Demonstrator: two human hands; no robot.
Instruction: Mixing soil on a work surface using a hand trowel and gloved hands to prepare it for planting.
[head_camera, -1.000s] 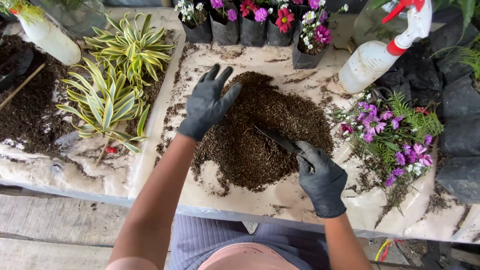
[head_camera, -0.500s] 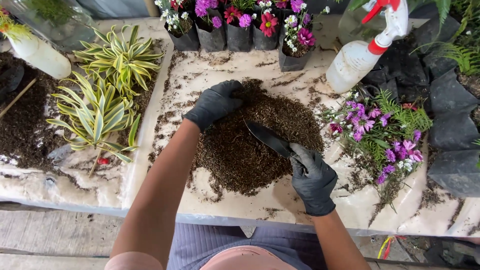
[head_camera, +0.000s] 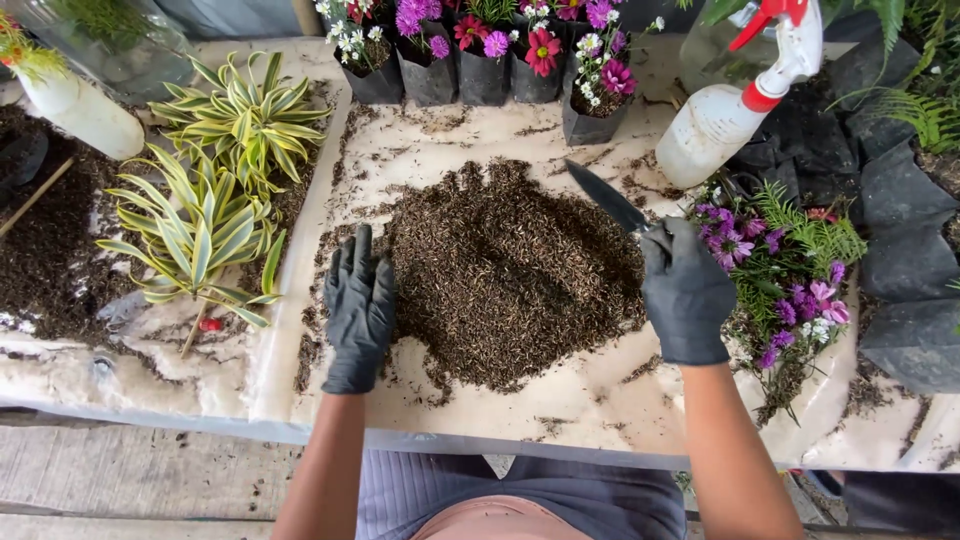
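Note:
A dark heap of potting soil (head_camera: 505, 275) lies spread on the white work surface (head_camera: 590, 400). My left hand (head_camera: 358, 305), in a black glove, rests flat and open at the heap's left edge, fingers pointing away from me. My right hand (head_camera: 685, 290), also gloved, is closed on the handle of a black knife (head_camera: 608, 198). Its blade points up and left over the heap's right edge.
Black nursery bags with pink and red flowers (head_camera: 480, 45) line the far edge. A white spray bottle (head_camera: 740, 95) with a red trigger stands at the right. Purple flowers and fern (head_camera: 775, 275) lie right of my hand. Striped-leaf plants (head_camera: 215, 190) and more soil (head_camera: 50, 250) sit left.
My left hand has come off the top of the heap and moved to its left edge. My right hand with the knife has swung from the heap's middle to its right side.

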